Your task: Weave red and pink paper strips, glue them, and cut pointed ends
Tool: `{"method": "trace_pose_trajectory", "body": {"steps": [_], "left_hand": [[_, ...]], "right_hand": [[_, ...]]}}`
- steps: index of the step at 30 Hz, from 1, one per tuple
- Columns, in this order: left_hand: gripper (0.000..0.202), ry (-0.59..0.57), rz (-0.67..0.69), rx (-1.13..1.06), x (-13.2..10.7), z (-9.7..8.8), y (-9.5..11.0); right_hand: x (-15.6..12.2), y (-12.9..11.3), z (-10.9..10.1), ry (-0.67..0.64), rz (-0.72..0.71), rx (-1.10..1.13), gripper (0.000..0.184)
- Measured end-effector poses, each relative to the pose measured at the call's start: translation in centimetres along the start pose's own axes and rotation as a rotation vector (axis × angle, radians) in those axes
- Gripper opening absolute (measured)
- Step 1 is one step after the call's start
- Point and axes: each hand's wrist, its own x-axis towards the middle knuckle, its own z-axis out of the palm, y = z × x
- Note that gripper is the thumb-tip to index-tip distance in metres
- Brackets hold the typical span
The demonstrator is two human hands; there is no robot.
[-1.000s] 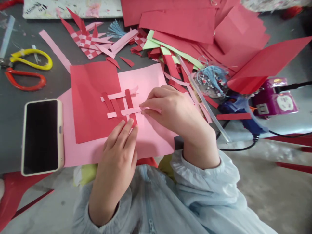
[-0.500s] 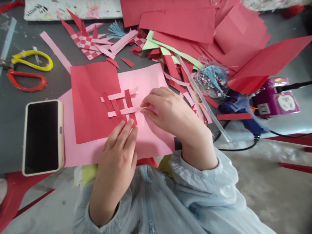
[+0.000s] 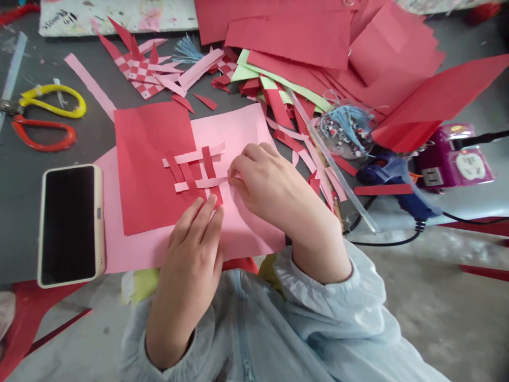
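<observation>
Lower pink strip — long axis nearly left-right, crossing red strips; left end over red sheet, right end pinched firmly by right hand. Left hand — flattened, gripping nothing, fingertips at red strips' near ends.

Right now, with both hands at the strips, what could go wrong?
The right hand pinches a narrow pink strip; a hard tug might tear it.
The left hand rests at the lower ends of the red strips; their tops could shift.
The phone lies at the table's near edge; a bump might knock it off.
</observation>
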Motion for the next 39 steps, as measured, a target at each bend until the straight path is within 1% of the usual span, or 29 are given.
{"method": "trace_pose_trajectory", "body": {"steps": [7, 16, 31, 35, 39], "left_hand": [[0.05, -0.007, -0.012, -0.012, -0.21, 0.07, 0.03], [0.049, -0.001, -0.001, -0.007, -0.22, 0.04, 0.01], [0.049, 0.015, 0.018, 0.012, -0.19, 0.16, -0.13], [0.048, 0.02, 0.018, 0.015, -0.15, 0.17, -0.11], [0.049, 0.016, 0.017, 0.012, -0.15, 0.18, -0.11]], "right_hand": [[-0.08, -0.28, -0.2, 0.021, 0.024, 0.042, 0.027], [0.25, -0.31, -0.01, -0.036, 0.053, 0.109, 0.032], [0.48, -0.65, -0.27, -0.084, 0.108, 0.056, 0.028], [0.48, -0.46, -0.06, -0.052, 0.085, 0.052, 0.029], [0.44, -0.18, 0.35, 0.049, 0.049, 0.037, 0.03]]}}
